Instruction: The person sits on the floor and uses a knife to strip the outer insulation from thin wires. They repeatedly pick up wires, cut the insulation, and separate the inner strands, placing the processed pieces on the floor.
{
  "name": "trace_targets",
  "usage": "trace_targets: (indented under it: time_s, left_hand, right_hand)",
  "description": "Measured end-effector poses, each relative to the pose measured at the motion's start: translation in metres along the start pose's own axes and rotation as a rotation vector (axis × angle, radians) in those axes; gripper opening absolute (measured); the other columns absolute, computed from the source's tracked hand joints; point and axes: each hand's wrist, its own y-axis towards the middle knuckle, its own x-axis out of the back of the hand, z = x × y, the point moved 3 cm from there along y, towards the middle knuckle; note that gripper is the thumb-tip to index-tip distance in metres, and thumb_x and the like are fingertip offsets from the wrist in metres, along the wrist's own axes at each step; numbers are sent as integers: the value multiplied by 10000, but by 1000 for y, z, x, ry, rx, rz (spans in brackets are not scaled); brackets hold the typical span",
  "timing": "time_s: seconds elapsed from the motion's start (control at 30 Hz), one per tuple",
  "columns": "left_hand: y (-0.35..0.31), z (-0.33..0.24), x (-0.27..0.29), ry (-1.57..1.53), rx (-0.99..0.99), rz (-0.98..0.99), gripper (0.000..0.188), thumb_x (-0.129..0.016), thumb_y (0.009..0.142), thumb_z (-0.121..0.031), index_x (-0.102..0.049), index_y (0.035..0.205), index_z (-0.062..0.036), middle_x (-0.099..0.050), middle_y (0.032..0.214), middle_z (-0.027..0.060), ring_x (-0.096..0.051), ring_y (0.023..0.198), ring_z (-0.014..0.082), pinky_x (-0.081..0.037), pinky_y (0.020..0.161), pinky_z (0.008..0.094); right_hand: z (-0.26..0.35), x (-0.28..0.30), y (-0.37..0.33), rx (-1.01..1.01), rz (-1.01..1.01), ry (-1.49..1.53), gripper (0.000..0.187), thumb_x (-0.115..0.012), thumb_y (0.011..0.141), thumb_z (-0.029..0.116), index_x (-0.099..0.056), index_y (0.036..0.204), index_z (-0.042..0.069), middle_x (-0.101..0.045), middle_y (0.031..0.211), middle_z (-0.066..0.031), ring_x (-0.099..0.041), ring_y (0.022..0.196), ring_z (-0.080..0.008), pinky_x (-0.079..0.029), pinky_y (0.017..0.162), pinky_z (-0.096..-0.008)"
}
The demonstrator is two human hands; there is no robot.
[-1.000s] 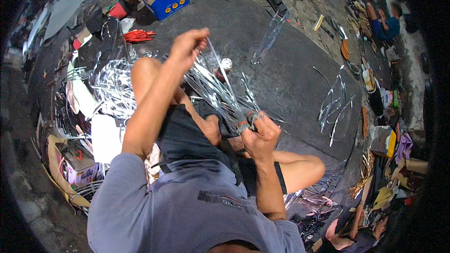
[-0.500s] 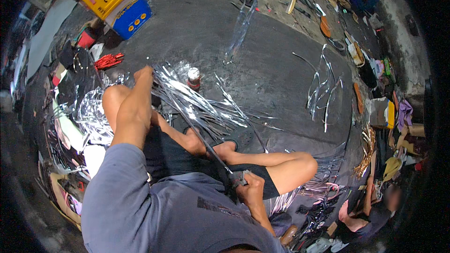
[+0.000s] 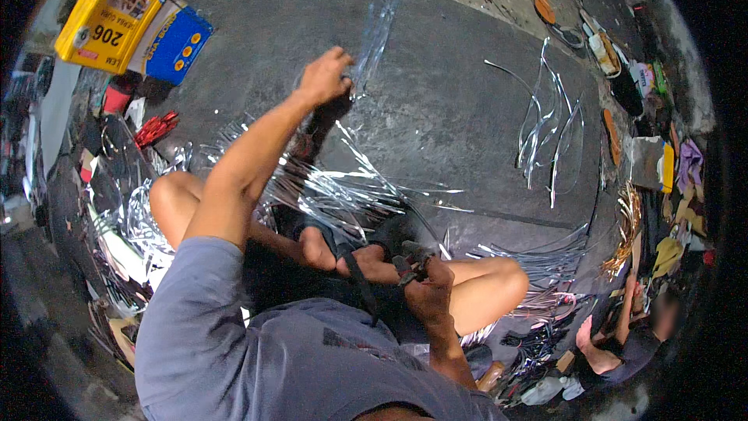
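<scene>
My left hand [image 3: 326, 78] reaches far out over the dark mat, fingers apart and slightly bent, beside a bundle of clear shiny strips [image 3: 378, 35]. I see nothing held in it. Over my right thigh, my right hand [image 3: 428, 288] is closed around a small grey, cloth-like piece [image 3: 411, 256]; its exact kind is unclear. A dark strip [image 3: 358, 284] curves across my lap close to that hand. Beyond my feet, a pile of silvery strips [image 3: 335, 191] lies on the mat, partly covered by my left forearm.
A yellow and blue box [image 3: 109, 19] stands far left, with a red bundle [image 3: 156, 129] below it. More silvery strips [image 3: 538, 129] lie right on the mat [image 3: 460, 86]. Gold strips [image 3: 623, 230], sandal parts and a seated person [image 3: 631, 343] are along the right.
My left hand has swung outward and right, from by my left knee to the clear strips. The strip that was taut toward my right hand is slack. My right hand has moved slightly up.
</scene>
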Motion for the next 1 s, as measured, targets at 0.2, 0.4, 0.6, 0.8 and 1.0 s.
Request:
trace_targets:
  time_s: [0.2,0.4,0.6,0.8,1.0]
  left_hand:
    - [21,-35,-91,219,-65,123,362,-725,786,-209,-659,1112,-67,-599,1171,124,-580,1146,304,-534,894,439]
    - [16,-24,-113,371,-8,68,299,-694,787,-155,-667,1075,-80,-620,1131,94,-567,1158,278,-480,918,427]
    - [16,-38,-108,366,-101,65,317,-699,774,-191,-671,1073,-88,-616,1138,83,-538,1174,255,-440,923,405]
    - [21,-35,-120,498,-190,70,188,-578,870,-155,-689,1013,-101,-620,1134,75,-537,1159,239,-407,928,398]
    - [24,-34,-126,453,-192,6,155,-585,858,-161,-726,887,-105,-662,1051,84,-583,1104,247,-426,909,410]
  right_hand:
    - [-35,19,4,-221,-78,-90,222,-637,753,-36,-688,969,-23,-622,727,-96,-574,658,-159,-470,612,-315]
    - [-50,20,7,-223,-40,-113,201,-652,746,-10,-673,945,-26,-615,732,-83,-569,665,-170,-470,623,-316]
    - [-43,18,19,-232,-80,-1,216,-636,756,-6,-685,966,-12,-625,754,-78,-574,676,-160,-474,625,-315]
    - [-44,18,13,-282,-73,26,318,-603,749,-34,-708,1047,2,-642,776,-75,-608,709,-147,-492,645,-305]
    - [-48,13,16,-130,-131,-34,324,-618,734,-49,-713,1039,1,-666,785,-98,-623,712,-170,-496,648,-307]
